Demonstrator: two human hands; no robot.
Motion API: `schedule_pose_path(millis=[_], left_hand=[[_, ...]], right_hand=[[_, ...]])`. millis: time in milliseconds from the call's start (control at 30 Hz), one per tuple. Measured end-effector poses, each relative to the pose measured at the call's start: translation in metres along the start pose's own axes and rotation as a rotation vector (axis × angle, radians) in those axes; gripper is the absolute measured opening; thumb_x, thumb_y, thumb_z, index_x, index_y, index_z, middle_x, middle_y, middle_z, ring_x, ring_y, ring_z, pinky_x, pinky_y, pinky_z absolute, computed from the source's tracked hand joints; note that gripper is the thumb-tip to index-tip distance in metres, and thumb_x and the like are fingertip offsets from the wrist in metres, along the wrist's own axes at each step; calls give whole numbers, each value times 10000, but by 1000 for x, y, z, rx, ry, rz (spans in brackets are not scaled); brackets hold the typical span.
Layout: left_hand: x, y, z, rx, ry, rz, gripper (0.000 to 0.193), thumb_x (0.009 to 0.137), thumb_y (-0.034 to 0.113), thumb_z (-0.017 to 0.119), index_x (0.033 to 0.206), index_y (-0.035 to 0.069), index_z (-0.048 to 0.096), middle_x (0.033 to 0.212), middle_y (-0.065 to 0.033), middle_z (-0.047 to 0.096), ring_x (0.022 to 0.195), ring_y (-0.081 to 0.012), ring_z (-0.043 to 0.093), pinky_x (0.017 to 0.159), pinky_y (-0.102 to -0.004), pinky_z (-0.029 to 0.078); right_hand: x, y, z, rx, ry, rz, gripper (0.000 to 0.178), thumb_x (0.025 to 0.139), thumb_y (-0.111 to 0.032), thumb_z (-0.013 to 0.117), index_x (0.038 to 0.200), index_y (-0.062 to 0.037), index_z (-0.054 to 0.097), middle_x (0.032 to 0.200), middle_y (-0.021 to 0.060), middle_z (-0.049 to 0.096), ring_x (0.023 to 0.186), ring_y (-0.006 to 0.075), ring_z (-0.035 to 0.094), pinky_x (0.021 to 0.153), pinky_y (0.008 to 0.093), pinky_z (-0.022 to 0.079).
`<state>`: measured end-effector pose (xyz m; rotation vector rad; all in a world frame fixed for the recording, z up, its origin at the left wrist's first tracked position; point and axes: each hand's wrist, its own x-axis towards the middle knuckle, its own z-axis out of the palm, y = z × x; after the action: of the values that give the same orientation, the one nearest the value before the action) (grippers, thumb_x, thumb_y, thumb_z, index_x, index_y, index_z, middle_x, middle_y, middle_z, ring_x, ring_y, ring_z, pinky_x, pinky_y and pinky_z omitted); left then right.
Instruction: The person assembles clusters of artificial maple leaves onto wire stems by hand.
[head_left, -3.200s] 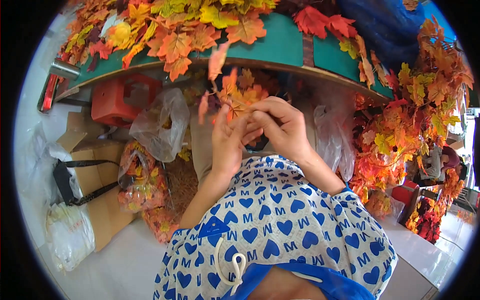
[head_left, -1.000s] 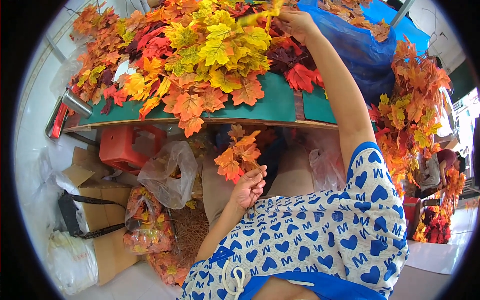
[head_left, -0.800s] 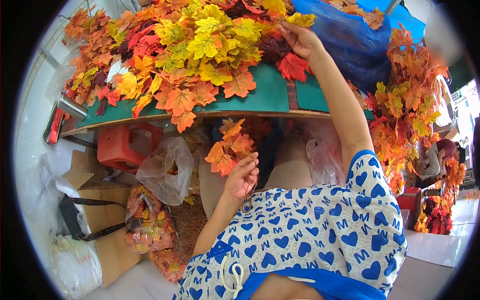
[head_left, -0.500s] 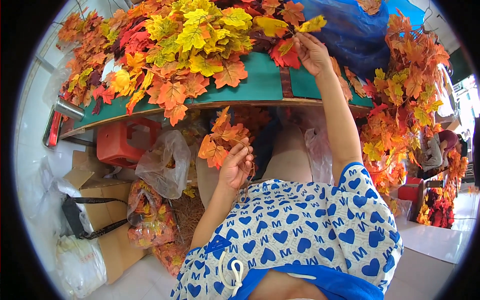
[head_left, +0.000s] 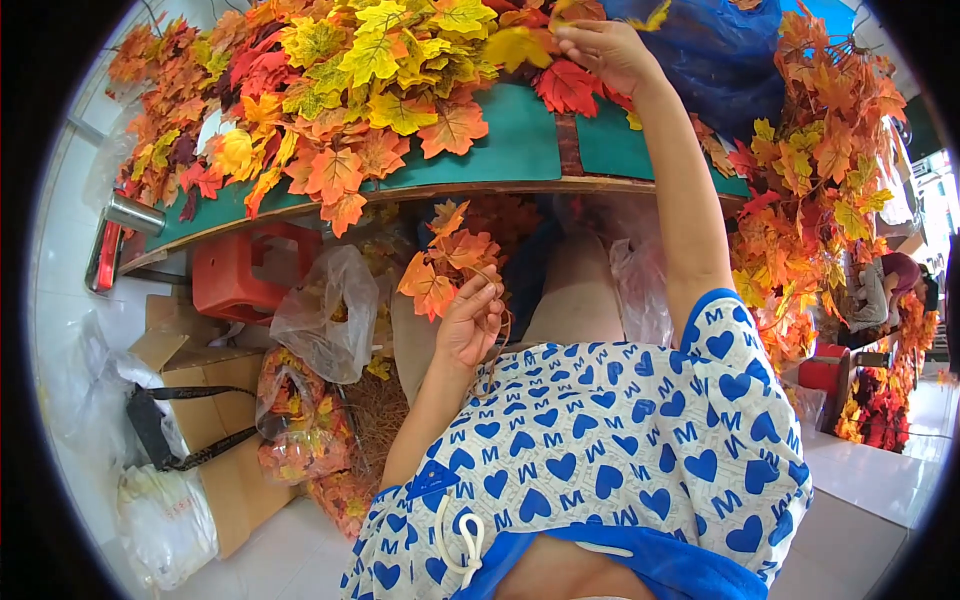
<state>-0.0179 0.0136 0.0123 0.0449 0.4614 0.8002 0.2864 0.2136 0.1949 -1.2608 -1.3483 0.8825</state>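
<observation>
My left hand [head_left: 470, 318], in front of my lap, is closed on the thin brown stem of a sprig of orange artificial maple leaves [head_left: 462, 255]; the stem's loose end curves down beside my wrist. Over the far part of the green-topped table [head_left: 515, 140], my right hand [head_left: 618, 58] pinches a sprig of yellow artificial leaves [head_left: 518, 47], blurred by motion. Its fingertips are partly lost among the leaves. A red leaf [head_left: 568, 88] lies just below that hand. To its left spreads a heap of yellow and orange leaves [head_left: 375, 60].
Blue plastic sheeting [head_left: 725, 70] lies behind my right arm. Leaf garlands [head_left: 800, 200] hang at the right. Under the table are a red stool [head_left: 225, 285], a clear plastic bag [head_left: 335, 320] and a cardboard box [head_left: 225, 400]. Another person [head_left: 872, 295] sits at the far right.
My right hand has moved up and slightly left, carrying the yellow sprig farther over the table. My left hand keeps hold of the orange sprig and is nearly still.
</observation>
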Motion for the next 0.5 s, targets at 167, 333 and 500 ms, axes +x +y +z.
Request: schedule_pose_path(millis=[167, 333, 500], left_hand=[[-4, 5, 5, 60, 92, 74, 293, 857, 23, 589, 1139, 99, 565, 876, -42, 620, 711, -119, 628, 546, -181, 529], [-4, 15, 18, 83, 120, 242, 242, 852, 34, 599, 1083, 96, 565, 866, -36, 633, 754, -127, 646, 533, -186, 533], [-9, 15, 38, 167, 139, 383, 244, 819, -1, 634, 1054, 26, 570, 853, -70, 647, 703, -148, 655, 532, -202, 534]], right_hand=[[-18, 27, 34, 793, 49, 142, 204, 862, -55, 592, 1027, 63, 577, 906, 88, 640, 759, 115, 628, 679, 193, 554], [-142, 29, 112, 655, -17, 299, 173, 853, -59, 609, 998, 28, 576, 865, 80, 630, 746, 149, 634, 681, 239, 557], [-219, 54, 158, 841, 86, 546, 172, 809, -20, 656, 972, 11, 611, 875, 90, 646, 739, 162, 646, 640, 246, 553]])
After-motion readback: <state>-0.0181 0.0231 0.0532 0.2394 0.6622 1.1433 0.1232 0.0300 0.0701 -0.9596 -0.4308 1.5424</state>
